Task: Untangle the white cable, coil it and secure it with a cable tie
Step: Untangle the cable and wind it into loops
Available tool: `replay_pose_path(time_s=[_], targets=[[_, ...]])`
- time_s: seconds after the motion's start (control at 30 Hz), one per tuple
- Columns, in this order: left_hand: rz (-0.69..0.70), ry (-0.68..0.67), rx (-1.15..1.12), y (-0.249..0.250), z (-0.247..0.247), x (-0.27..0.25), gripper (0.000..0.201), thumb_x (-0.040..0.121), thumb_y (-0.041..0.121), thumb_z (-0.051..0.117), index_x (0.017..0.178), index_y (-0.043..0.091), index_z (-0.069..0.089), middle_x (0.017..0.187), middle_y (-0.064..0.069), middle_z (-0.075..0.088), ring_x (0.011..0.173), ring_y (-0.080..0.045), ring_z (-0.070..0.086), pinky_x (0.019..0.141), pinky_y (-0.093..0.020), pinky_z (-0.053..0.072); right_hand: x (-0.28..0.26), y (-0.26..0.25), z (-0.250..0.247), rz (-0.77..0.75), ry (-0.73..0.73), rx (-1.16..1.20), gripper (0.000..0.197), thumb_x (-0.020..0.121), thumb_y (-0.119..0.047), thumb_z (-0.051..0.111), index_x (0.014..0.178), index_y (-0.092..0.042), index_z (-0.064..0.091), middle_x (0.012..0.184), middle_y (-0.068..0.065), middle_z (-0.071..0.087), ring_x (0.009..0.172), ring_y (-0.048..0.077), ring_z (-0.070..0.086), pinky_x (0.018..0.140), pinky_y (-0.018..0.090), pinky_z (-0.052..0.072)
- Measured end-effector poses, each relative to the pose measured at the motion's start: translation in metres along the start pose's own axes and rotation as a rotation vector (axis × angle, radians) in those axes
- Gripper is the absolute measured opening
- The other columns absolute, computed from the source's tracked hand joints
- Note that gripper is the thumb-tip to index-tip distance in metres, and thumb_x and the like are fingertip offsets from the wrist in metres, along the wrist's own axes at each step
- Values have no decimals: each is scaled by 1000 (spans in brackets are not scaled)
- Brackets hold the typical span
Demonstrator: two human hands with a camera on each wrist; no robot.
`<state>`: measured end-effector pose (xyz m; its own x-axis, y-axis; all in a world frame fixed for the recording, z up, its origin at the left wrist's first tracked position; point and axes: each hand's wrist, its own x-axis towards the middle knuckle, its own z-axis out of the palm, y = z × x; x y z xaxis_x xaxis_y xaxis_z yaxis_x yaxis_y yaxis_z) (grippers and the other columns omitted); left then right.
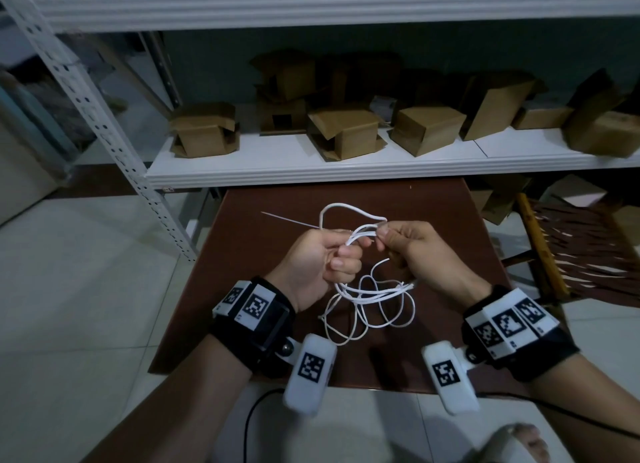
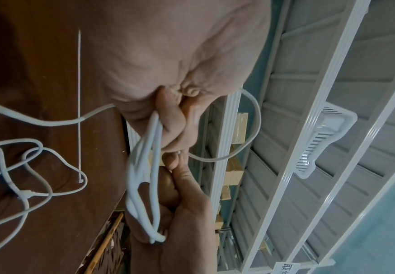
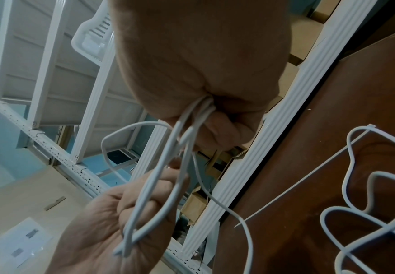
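Both hands hold the white cable (image 1: 360, 235) above the brown table (image 1: 242, 272). My left hand (image 1: 346, 251) grips several folded strands in curled fingers. My right hand (image 1: 384, 235) pinches the same bundle just to the right; the two hands almost touch. One loop arches above the hands and a loose tangle (image 1: 370, 299) hangs down onto the table below them. The left wrist view shows the strands (image 2: 145, 166) running from my left hand (image 2: 173, 115) to the right one. My right hand (image 3: 215, 118) grips the bundle (image 3: 163, 176). A thin white cable tie (image 1: 287, 220) (image 2: 79, 92) (image 3: 285, 192) lies flat on the table.
A white metal shelf (image 1: 311, 171) with several cardboard boxes (image 1: 346, 133) runs right behind the table. Its perforated upright (image 1: 104, 133) slants down at the left. A woven wooden chair (image 1: 571, 247) stands to the right. Pale tiled floor surrounds the table.
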<state>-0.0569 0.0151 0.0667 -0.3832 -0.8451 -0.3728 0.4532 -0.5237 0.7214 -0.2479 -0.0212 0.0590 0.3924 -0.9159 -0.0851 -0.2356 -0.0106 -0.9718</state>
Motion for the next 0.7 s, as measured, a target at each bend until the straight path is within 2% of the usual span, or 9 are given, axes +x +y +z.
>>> replay_pose_path(time_s=[0.1,0.23,0.3,0.37,0.47,0.57,0.63,0.7], targets=[[-17,22,40,2,-3,0,28,104,9,36,98,0,62,63,5,37,43,-2,32,43,-16,12,1,3,0,-29,-11,-45,38,110,-25,51,75,-15,58,53,-4,32,45,10,25,42,23,18],[-65,41,40,2,-4,3,35,107,15,31,104,-1,62,61,5,38,42,-2,33,39,-16,14,1,7,-1,-45,-4,-96,36,109,-26,54,76,-15,61,54,-1,36,45,12,27,43,24,19],[-63,50,43,1,-4,3,32,105,13,32,105,-1,61,62,5,38,42,-2,33,38,-15,16,2,8,-1,-46,14,-112,35,109,-25,55,77,-14,62,53,-3,37,44,12,28,43,24,19],[-44,36,54,3,-3,1,28,94,6,35,106,-3,58,64,3,37,44,-2,32,39,-15,15,3,8,0,-47,24,-116,35,109,-25,55,76,-13,62,51,-5,38,43,11,28,43,23,19],[-17,0,47,6,-3,-4,46,74,8,36,110,-9,60,68,-2,36,48,-6,32,44,-19,12,3,9,0,-53,30,-135,37,108,-25,55,73,-16,62,48,-7,38,42,10,28,43,24,20],[3,20,6,5,-6,-6,62,68,12,35,118,-15,59,69,-3,39,51,-8,33,49,-21,13,0,9,0,-72,-4,-83,38,108,-26,57,73,-17,68,57,-1,48,51,14,37,49,28,27],[0,33,-59,3,-7,-7,65,70,15,36,126,-13,54,71,-4,40,53,-8,33,51,-21,13,0,9,-1,-85,-7,-91,33,108,-26,56,83,-14,75,63,-7,60,57,8,47,54,26,36],[-14,25,-118,3,-9,-6,59,76,19,37,119,-15,60,74,-4,39,55,-9,33,52,-21,13,1,8,-2,-74,7,-130,33,109,-24,55,88,-8,74,54,-13,56,49,-1,43,51,20,33]])
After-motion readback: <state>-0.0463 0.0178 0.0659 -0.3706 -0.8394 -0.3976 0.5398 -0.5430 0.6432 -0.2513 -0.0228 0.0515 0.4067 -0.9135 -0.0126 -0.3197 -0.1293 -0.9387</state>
